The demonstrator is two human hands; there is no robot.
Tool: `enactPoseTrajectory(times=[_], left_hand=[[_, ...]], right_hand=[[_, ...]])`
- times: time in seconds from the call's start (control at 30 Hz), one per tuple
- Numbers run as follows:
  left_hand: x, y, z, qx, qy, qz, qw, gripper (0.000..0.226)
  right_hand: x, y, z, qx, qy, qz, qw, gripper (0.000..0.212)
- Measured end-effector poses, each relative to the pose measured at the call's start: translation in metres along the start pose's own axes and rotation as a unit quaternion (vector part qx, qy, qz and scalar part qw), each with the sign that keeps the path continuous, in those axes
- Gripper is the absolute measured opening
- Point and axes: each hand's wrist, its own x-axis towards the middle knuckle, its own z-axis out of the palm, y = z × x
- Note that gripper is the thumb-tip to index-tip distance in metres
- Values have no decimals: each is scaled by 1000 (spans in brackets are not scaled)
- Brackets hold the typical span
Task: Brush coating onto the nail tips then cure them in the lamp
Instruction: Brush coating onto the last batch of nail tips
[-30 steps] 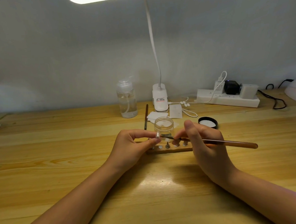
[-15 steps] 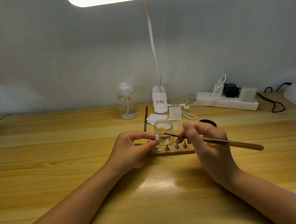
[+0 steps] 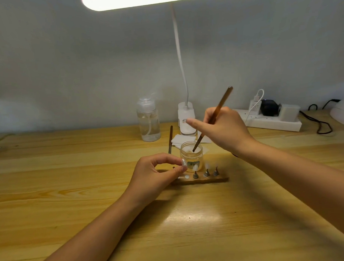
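Your left hand [image 3: 155, 174] pinches a nail tip [image 3: 183, 162] just above the wooden stand [image 3: 202, 179], your right hand [image 3: 223, 130] grips the brush [image 3: 211, 119] dipped in the jar [image 3: 191, 156] behind: an overloaded brush could drip, or tip the jar.

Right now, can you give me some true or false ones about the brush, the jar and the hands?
1. The tip of the brush is dipped into the open jar. True.
2. The left hand is lying flat on the table. False: it pinches a small nail tip between thumb and fingers.
3. The right hand holds the brush. True.
4. The jar has its lid screwed on. False: its top is open.
5. The wooden stand with little pegs sits just in front of the jar. True.
6. The clear bottle has tipped over. False: it stands upright near the wall.
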Motion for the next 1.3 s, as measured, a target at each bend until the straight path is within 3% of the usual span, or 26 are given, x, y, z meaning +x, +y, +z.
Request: enactPoseTrajectory(times=[0.3,0.43,0.77,1.3], left_hand=[[2,2,1,6,-5,2,1000,11],[2,3,1,10,-7,2,1000,14],[1,4,0,14,-13,-5,1000,16],[1,6,2,6,-6,-14,1000,13]], right_hand=[[0,1,21,-117,-77,-9,990,40],[3,-1,9,-65,-39,2,997,42],[10,13,-9,90,41,122,988,40],[7,20,-17,107,47,141,983,39]])
